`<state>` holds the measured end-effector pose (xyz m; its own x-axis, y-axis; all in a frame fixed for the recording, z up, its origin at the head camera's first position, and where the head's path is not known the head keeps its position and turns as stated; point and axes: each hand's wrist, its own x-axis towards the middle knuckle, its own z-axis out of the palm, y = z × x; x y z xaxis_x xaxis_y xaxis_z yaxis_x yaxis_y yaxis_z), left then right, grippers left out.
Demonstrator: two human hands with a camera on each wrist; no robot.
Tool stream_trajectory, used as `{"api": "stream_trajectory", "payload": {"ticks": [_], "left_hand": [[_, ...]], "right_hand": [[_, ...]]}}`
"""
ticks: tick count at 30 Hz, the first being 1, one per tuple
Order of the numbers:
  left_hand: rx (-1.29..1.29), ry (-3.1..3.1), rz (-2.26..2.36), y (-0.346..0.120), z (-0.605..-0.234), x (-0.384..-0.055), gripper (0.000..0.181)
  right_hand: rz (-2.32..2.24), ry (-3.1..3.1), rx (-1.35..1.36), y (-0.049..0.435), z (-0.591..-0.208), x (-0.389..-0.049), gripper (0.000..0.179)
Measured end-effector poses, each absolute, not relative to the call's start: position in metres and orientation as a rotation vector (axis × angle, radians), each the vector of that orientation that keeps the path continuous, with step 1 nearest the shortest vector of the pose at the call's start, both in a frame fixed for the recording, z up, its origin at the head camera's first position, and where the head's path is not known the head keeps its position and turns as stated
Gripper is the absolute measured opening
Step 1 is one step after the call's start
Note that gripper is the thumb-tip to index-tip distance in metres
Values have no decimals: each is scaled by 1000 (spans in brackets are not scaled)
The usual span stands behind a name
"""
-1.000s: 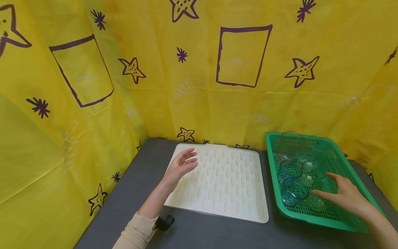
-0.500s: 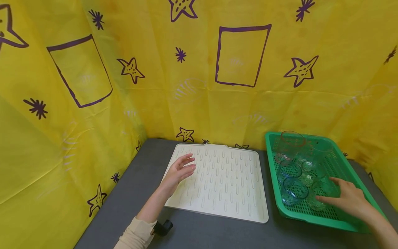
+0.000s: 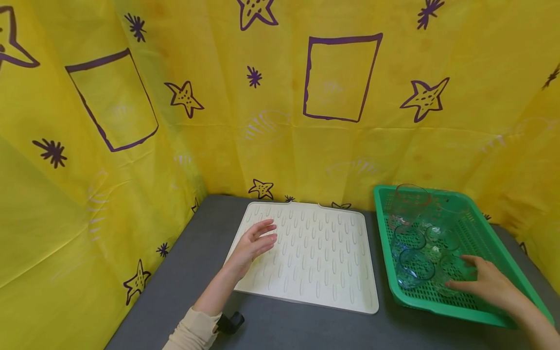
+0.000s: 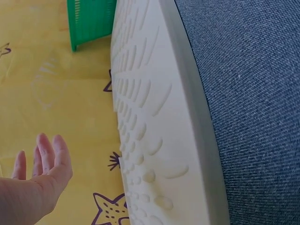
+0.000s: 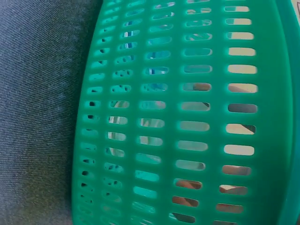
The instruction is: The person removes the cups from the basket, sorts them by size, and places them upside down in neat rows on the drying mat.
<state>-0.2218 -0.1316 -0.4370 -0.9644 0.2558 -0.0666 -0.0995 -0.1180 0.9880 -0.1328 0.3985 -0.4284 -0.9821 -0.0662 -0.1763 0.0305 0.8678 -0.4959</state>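
Note:
My right hand (image 3: 492, 284) is inside the green basket (image 3: 442, 311), with thumb and fingers curved round a clear drinking glass (image 3: 448, 274) at its near side. In the right wrist view, bits of that hand's skin show through the slots of the basket wall (image 5: 213, 136). My left hand (image 3: 251, 248) hovers over the white ridged drying mat (image 3: 319, 257), its fingers loosely bent and nothing in them. The left wrist view shows this same hand (image 4: 44, 178) beside the mat (image 4: 187, 154).
Bluish glasses (image 3: 415, 267) stand left of the held one, and a taller pink-tinted glass (image 3: 411, 204) is behind them. A yellow patterned cloth (image 3: 280, 97) encloses the dark grey table (image 3: 280, 325) at the back and left. Blue denim (image 4: 243, 93) lies beneath the wrist views.
My right hand has shifted a little nearer and lower about the clear glass. My left hand has sunk slightly over the mat. Basket and glasses stay put.

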Motion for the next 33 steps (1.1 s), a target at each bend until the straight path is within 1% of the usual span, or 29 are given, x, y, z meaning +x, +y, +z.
{"api": "stream_trajectory", "payload": {"ticks": [10, 16, 21, 28, 33], "left_hand": [[158, 1907, 2165, -130, -438, -219, 56], [149, 1902, 2166, -130, -439, -218, 55], [132, 1892, 2175, -130, -442, -217, 54], [105, 1885, 2181, -129, -444, -216, 51], [96, 1886, 2184, -130, -444, -215, 50]], "right_hand": [[-773, 2823, 22, 399, -430, -134, 90], [-785, 2911, 72, 397, -429, -132, 95], [-852, 2940, 118, 393, -422, -130, 99], [-1000, 3007, 191, 381, -410, -123, 96], [-1076, 3057, 262, 373, -404, -120, 98]]}}
